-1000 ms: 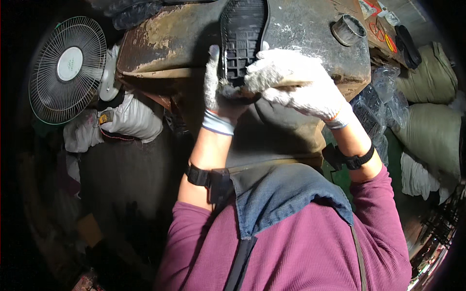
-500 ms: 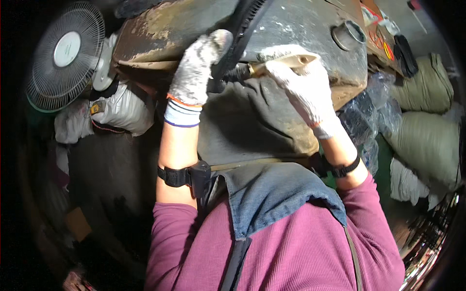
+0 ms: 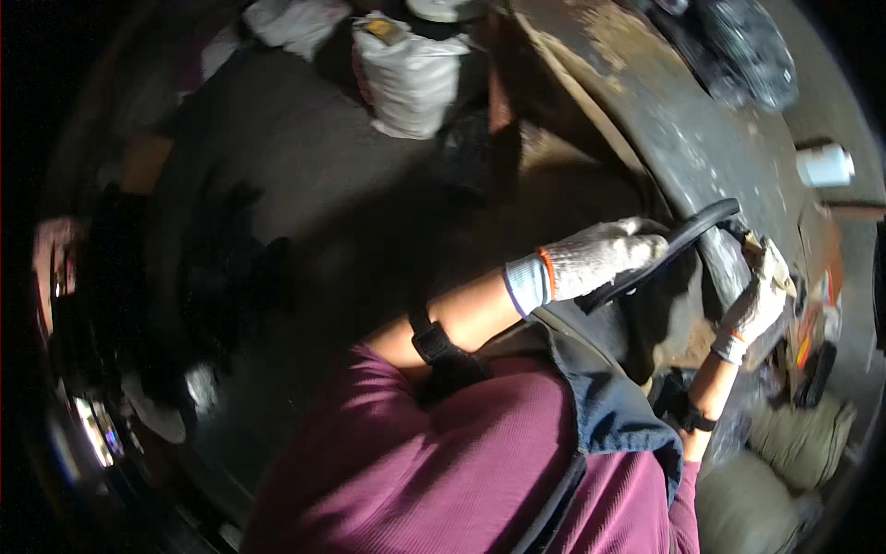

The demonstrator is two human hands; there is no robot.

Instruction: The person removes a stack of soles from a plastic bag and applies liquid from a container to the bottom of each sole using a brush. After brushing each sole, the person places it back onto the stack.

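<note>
Currently, left hand: fingers are pinching a black shoe sole.
Right hand: fingers are gripping a brush beside it.

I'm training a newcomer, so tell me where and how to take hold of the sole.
Probably best near the middle of the sole, from the person's left, where the left grip holds it. It is long and narrow, slanting up to the right, so fingers should close across it; the right grip sits close to its upper end.
</note>
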